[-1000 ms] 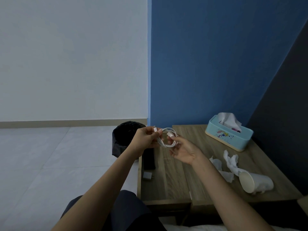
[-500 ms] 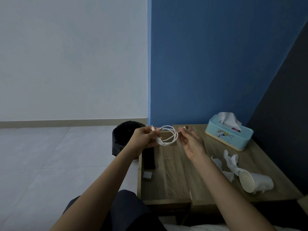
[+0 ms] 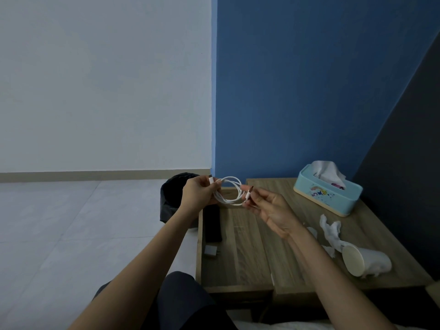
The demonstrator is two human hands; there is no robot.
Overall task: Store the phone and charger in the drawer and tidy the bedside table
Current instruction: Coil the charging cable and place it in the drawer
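Observation:
A white charger cable (image 3: 229, 190), coiled in loops, hangs in the air above the far left part of the wooden bedside table (image 3: 247, 253). My left hand (image 3: 198, 194) pinches the coil with one plug end sticking up. My right hand (image 3: 266, 208) pinches the other plug end at the coil's right side. A dark phone (image 3: 212, 223) lies flat by the table's left edge, below the hands. A small white charger plug (image 3: 211, 250) lies just in front of the phone.
A light-blue tissue box (image 3: 327, 192) stands at the back right. Crumpled tissues (image 3: 329, 231) and a tipped paper cup (image 3: 364, 260) lie at the right. A black bin (image 3: 175, 198) sits on the floor left of the table. My knee (image 3: 181, 301) is below.
My right hand let go of the coil, opened beside it, then came back and pinched the free plug end. The left hand kept its hold on the loops.

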